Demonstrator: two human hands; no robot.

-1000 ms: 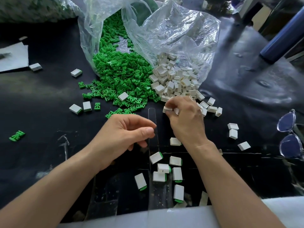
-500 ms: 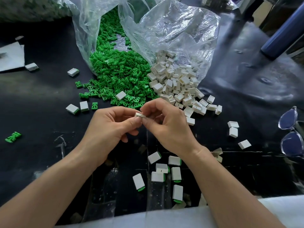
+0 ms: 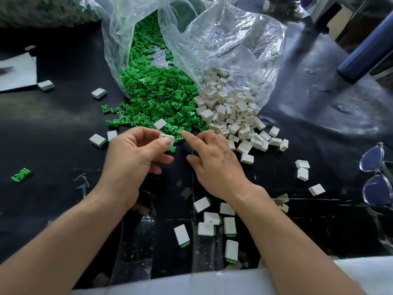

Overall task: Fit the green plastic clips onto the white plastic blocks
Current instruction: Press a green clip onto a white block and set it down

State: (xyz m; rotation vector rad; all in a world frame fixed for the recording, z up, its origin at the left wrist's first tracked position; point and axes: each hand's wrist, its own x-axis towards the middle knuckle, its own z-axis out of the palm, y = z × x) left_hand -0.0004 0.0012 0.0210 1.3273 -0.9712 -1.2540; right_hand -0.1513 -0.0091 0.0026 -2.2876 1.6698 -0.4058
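1. One white block (image 3: 166,138): pinched between thumb and fingertips of the left hand (image 3: 131,160) and held up off the desk (image 3: 49,133), likely to present it for a clip.
2. The right hand (image 3: 214,160): holds nothing, fingers loose, forefinger stretched to the near edge of the green clips (image 3: 157,99), apparently to pick one.
3. Stock: green clips and white blocks (image 3: 234,116), two heaps side by side spilling from a clear bag (image 3: 223,45), both within easy reach.
4. The finished pieces (image 3: 212,222): blocks with green ends, laid nearest the person, apart from the stock.
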